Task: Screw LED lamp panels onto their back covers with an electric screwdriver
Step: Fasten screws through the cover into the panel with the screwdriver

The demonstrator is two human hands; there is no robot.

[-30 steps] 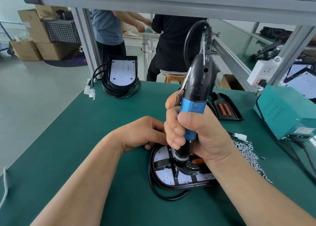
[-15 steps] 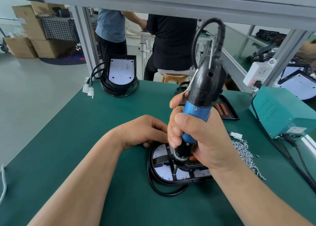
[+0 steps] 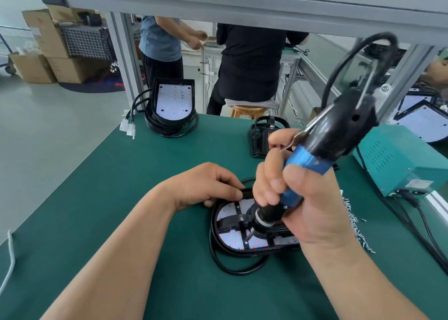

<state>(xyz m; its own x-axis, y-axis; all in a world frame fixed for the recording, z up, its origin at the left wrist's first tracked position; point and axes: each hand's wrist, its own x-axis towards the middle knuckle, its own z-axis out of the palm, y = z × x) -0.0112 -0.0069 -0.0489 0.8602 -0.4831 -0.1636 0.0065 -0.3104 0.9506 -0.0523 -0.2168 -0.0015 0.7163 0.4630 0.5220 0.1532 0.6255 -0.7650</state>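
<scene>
Now the electric screwdriver [image 3: 322,140] leans much further right than half a second ago, when it stood nearly upright, and its bit has shifted to the near part of the LED panel [image 3: 232,241]. The right hand [image 3: 308,205] wraps its fingers tightly round the blue barrel. The left hand [image 3: 201,188] curls its fingers over the far-left rim of the back cover [image 3: 214,225], as before. The panel lies inside that cover, near the middle of the green mat [image 3: 121,198]. A second lamp [image 3: 173,101] holds its own panel at the far edge. Loose screws [image 3: 356,225] lie just right of the cover. Open mat spreads left and near.
</scene>
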